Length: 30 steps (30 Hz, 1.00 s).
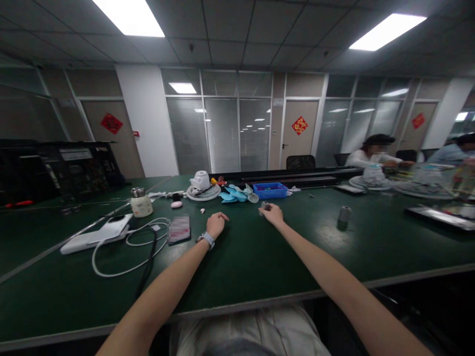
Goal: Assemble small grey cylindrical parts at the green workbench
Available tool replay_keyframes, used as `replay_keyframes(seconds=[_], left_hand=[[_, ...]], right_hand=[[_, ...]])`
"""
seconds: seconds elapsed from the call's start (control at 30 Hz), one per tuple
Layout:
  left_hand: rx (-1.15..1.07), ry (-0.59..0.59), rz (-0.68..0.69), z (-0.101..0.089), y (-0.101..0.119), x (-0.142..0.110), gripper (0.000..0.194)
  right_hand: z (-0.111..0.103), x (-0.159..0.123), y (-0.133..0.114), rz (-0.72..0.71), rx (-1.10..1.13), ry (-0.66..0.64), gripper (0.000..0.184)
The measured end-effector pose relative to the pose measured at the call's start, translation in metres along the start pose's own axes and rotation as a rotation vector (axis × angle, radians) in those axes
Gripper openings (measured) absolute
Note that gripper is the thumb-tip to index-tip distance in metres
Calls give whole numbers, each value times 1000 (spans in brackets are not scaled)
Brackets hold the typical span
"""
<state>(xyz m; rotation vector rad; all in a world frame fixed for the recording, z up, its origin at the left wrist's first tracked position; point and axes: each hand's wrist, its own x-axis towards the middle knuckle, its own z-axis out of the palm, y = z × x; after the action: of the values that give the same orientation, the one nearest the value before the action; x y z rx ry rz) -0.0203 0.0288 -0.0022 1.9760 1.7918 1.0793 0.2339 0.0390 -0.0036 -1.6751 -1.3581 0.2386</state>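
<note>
My right hand (pixel 273 214) is closed around a small grey metal cylinder (pixel 264 205) at the middle of the green table. Its fingers cover part of the cylinder. A similar grey metal cylinder (pixel 345 214) stands upright farther right, apart from either hand. To the left, my left hand (pixel 217 225) rests low over the tabletop with its fingers partly stretched out and nothing visible in them. Beyond the hands lie light blue fan blades (pixel 234 194) and a blue bin (pixel 269 190) with small parts in it.
White fan parts (pixel 202 188) lie at the back. Left are a bottle (pixel 141 203), a white power bank (pixel 100 234), a looped white cable (pixel 111 275) and a blurred card-like item (pixel 178 229). Another person (pixel 374 151) sits at the far right behind fan guards.
</note>
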Motion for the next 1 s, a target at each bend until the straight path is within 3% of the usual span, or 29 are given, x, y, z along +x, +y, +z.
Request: replay_keyframes(seconds=[0.13,0.23,0.5,0.7,0.87,1.0], left_hand=[[-28,46,44,-1,1,-2,38],[-93,95,67,-2,7,-5,38],[-93,109,298,2,24,-8,35],[-103,101,277,5,34,-4,32],[-173,230,258,0,30,2,36],[-44,86,145,-5,11,2,34]], right_hand=[[50,-29,-41,-114,225,-177,35],[69,-44,-53,-125,249,-224,39],[64,-52,-47,-223,240,-276,37],[64,-52,-47,-265,212,-263,35],[65,-53,-47,-244,235,-252,41],[65,-55,-47,-246,237,-260,42]])
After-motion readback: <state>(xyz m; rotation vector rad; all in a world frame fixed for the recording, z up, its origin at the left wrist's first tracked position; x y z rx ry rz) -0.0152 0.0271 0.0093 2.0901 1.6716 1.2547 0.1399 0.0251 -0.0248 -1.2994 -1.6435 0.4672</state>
